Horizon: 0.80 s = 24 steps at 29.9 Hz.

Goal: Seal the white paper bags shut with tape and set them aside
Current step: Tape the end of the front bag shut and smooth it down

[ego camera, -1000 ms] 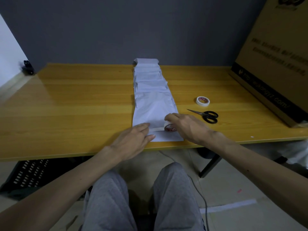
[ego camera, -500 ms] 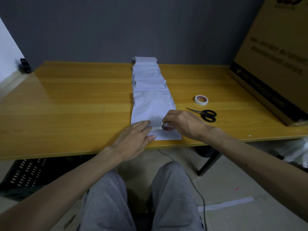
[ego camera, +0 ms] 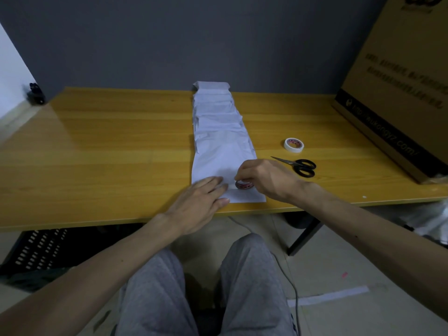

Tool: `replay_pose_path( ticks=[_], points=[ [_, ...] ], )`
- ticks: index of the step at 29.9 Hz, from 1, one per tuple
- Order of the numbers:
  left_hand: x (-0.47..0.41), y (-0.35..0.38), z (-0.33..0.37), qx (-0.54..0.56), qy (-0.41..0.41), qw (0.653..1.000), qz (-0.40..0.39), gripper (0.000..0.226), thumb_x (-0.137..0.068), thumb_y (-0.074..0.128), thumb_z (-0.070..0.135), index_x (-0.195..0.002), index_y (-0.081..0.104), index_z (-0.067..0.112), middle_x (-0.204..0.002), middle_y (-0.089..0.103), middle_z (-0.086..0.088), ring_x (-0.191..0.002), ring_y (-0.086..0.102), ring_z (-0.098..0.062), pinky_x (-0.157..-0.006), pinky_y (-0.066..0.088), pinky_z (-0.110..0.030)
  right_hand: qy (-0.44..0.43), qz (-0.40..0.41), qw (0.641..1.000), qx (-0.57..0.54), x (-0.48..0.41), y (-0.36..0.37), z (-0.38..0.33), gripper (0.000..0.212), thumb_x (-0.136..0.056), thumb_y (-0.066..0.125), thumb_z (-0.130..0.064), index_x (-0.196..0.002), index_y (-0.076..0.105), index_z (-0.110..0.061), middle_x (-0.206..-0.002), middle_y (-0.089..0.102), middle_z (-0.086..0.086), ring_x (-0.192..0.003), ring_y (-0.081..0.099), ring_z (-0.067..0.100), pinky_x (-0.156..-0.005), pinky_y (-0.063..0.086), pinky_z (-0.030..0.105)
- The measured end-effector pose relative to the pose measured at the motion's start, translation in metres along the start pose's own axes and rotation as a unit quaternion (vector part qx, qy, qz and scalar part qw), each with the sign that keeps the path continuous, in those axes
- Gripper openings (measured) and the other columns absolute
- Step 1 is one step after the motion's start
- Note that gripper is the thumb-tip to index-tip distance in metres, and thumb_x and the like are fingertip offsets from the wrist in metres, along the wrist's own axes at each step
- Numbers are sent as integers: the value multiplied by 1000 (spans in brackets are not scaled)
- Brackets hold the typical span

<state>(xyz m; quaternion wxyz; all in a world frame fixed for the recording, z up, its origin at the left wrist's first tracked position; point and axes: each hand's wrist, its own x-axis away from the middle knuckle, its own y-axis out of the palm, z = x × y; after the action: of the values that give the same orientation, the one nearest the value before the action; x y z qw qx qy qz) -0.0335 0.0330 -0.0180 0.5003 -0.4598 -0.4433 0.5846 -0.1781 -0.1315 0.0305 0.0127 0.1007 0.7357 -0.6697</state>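
A row of overlapping white paper bags runs down the middle of the wooden table from the back wall to the front edge. My left hand lies flat with straight fingers on the near-left corner of the closest bag. My right hand grips a small tape roll that rests on the folded end of that bag, fingers curled around it. A short white strip runs between the roll and my left fingertips.
A second white tape roll and black-handled scissors lie on the table to the right of the bags. A large cardboard box stands at the far right. A black crate sits under the table on the left.
My left hand has slid a little further onto the bag, its fingers now straighter. My right hand has curled more tightly over the tape roll. The bags have not moved.
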Motion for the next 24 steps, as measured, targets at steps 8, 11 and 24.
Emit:
replay_pose_path(
  ticks=[8, 11, 24],
  points=[
    [-4, 2, 2, 27, 9, 1000, -6, 75, -94, 10, 60, -150, 28, 12, -159, 21, -1, -147, 10, -10, -116, 3, -20, -13, -4, 1000, -20, 0, -1, -6, 50, -71, 43, 9, -108, 72, -9, -115, 66, 13, -95, 64, 34, -72, 53, 45],
    [-3, 2, 3, 29, 3, 1000, -11, 76, -92, 7, 60, -151, 24, 14, -160, 18, 0, -147, 10, -11, -113, 0, -17, -16, 20, 1000, -1, 3, 5, -8, 49, -72, 46, 7, -112, 69, -8, -109, 67, 14, -87, 66, 36, -64, 54, 43],
    [-4, -4, 6, 36, -24, 998, -43, 64, -100, 21, 51, -154, 13, 17, -161, 10, 4, -147, 3, -5, -118, 0, -21, 20, 63, 995, -78, 5, 14, -6, 26, -87, 60, -3, -109, 72, -11, -107, 65, 11, -89, 65, 29, -74, 54, 40]
  ],
)
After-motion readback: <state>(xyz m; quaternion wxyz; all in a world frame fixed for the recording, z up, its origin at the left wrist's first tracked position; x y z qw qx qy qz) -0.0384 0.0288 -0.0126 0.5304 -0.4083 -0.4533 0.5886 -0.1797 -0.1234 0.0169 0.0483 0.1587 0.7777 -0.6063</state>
